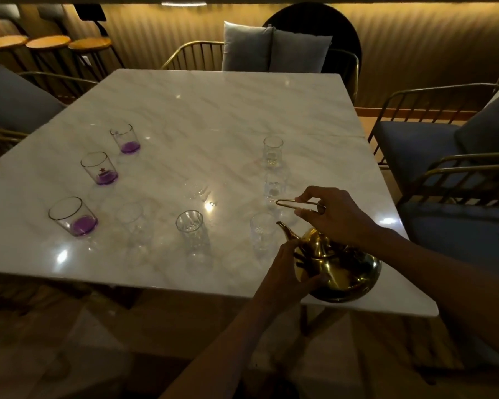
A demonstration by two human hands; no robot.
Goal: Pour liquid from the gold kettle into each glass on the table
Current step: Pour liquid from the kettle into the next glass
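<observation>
**Head view: gold kettle held at the near corner of a marble counter**

Head camera looks down on a white, grey-veined marble counter (202, 110), glossy and dotted with lamp glare. Around it we see a dim room with a ribbed, warm-lit wall, metal-framed chairs with grey cushions, and three round wooden stools (48, 41) far off beyond the counter's left side.

We take the gold kettle (340, 272) as our landmark. It sits at the counter's near right corner, spout pointing left and away from us. Our right hand (333, 216) is closed in a pinch on the thin wire handle (297, 205) raised above the kettle. Our left hand (285, 269) is curled against the kettle's left side, fingers spread on the body below the spout.

We count nine glasses. Three tumblers (100, 168) with purple liquid in the bottom stand in a slanting row far left of the kettle. Three clear ribbed glasses line up to its left, the nearest (262, 233) just beside the spout, then one (189, 223), then one (131, 218). Two slim glasses (272, 151) stand beyond the kettle; the closer is partly behind the handle. A ninth (196, 191), further left, is so faint we barely make it out.

Whether the clear glasses hold anything we cannot tell.
</observation>
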